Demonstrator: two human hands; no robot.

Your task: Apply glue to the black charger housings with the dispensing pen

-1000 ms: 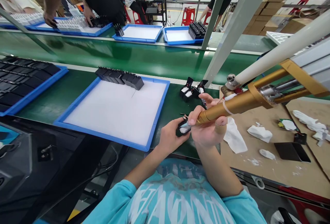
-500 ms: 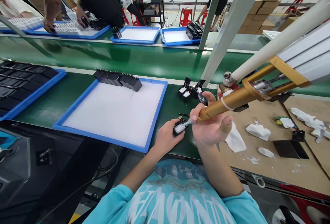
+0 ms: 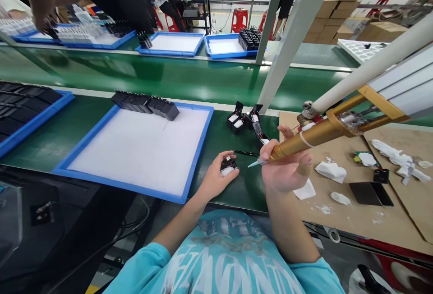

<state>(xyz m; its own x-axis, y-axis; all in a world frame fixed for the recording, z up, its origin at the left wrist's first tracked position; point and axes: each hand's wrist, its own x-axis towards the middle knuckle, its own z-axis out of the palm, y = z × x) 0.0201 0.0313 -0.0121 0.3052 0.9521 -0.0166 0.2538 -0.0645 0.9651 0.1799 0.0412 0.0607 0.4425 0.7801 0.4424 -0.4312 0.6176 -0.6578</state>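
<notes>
My left hand (image 3: 216,179) is closed round a small black part (image 3: 228,166) with a white patch, held just above the green bench near the blue tray's right edge. My right hand (image 3: 287,170) grips a gold dispenser gun (image 3: 306,138) whose pale nozzle tip (image 3: 253,163) points left, a short gap from the part. The gun hangs from a white arm (image 3: 372,64) running up to the right. Several more open black parts (image 3: 244,119) lie on the bench just beyond my hands.
A blue-rimmed white tray (image 3: 199,149) holds a row of black parts (image 3: 145,103) at its far edge. Cardboard (image 3: 358,222) on the right carries white wipes (image 3: 331,171) and a black plate (image 3: 370,193). Other people work at blue trays (image 3: 171,51) across the green conveyor (image 3: 152,75).
The nozzle has come off the black part: my left hand has moved the part left, away from the tip, while my right hand with the gun shifted slightly right.
</notes>
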